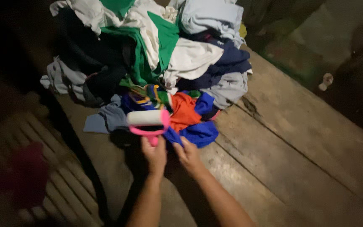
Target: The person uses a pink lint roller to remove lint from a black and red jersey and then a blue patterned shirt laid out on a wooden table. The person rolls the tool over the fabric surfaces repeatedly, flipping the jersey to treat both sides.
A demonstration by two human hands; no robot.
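Note:
My left hand [155,156] grips the pink handle of a lint roller [147,120] with a white roll, held over the near edge of a clothes pile. My right hand [188,156] pinches the edge of a blue garment [198,133] just right of the roller. An orange cloth [183,111] lies against the roller's pink end. Behind them rises the pile of clothes [160,50], with green, white, navy, grey and pale blue pieces.
The clothes lie on a worn wooden plank table [290,155]. A dark red cloth [26,176] rests on a slatted surface at lower left. A small pale object [325,81] sits on the dark ground at the right.

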